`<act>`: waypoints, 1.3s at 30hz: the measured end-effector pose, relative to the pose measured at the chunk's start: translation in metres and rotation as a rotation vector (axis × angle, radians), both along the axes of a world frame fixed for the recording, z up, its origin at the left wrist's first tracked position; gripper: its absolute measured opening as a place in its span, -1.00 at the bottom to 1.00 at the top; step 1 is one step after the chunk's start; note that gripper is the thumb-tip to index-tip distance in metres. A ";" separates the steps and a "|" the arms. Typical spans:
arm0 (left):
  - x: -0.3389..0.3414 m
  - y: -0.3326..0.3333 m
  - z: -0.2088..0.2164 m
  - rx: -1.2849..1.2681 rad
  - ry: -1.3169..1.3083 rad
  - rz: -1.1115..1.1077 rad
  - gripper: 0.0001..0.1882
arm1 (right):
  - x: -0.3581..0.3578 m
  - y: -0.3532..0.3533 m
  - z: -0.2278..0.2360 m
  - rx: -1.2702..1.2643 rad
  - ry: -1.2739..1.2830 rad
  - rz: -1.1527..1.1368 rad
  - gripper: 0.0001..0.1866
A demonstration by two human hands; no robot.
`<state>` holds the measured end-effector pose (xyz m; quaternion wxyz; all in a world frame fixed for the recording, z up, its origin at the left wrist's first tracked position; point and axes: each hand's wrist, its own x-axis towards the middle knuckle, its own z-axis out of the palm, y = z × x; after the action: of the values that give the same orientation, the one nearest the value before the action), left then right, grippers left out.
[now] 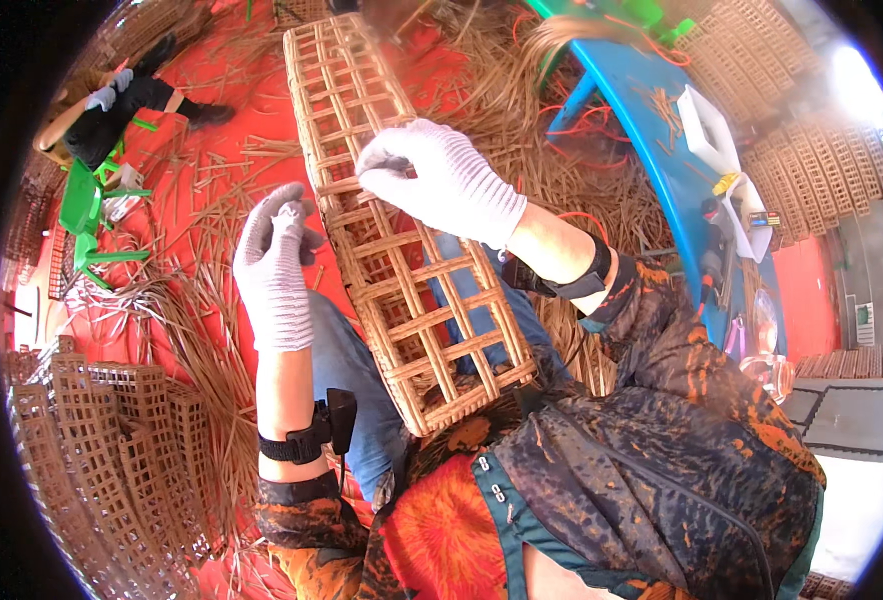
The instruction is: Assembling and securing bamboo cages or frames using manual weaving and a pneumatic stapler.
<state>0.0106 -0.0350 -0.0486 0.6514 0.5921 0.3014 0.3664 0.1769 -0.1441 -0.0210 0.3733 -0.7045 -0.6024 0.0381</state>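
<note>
Panel: woven rattan lattice panel (392,230), long and narrow, lies across the person's lap in blue jeans (347,370); its near end sits by the waist, its far end points away over the red floor (212,130).
Right grip: right hand (452,180) in a white knitted glove rests on the right edge of the lattice at about mid-length, fingertips pinched together on a strand there; too small to tell what the strand is.
Left grip: left hand (277,265), also gloved, curls loosely just beside the left edge of the lattice; whether it touches the frame cannot be told, and nothing shows inside it.
Wrists: black bands on both forearms.
Left side: stacked lattice panels (112,450) and loose rattan strips (202,300) on the floor.
Right side: blue desk (662,170) with small tools.
Far left: another person (112,110) seated near a green stool (87,205).
</note>
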 end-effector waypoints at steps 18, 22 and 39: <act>0.000 0.009 -0.034 -0.082 0.099 -0.105 -0.73 | 0.022 0.012 -0.007 -0.178 0.198 -0.127 -0.81; -0.004 0.008 -0.032 -0.070 0.118 -0.114 -0.71 | 0.020 0.013 -0.002 -0.261 0.264 -0.112 -0.82; 0.007 0.009 -0.039 -0.069 0.106 -0.061 -0.75 | 0.013 0.026 -0.004 -0.342 0.110 -0.147 -0.75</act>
<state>0.0174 -0.0255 -0.0875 0.6655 0.5967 0.3298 0.3038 0.1896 -0.1185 -0.0247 0.2826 -0.7965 -0.5128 0.1511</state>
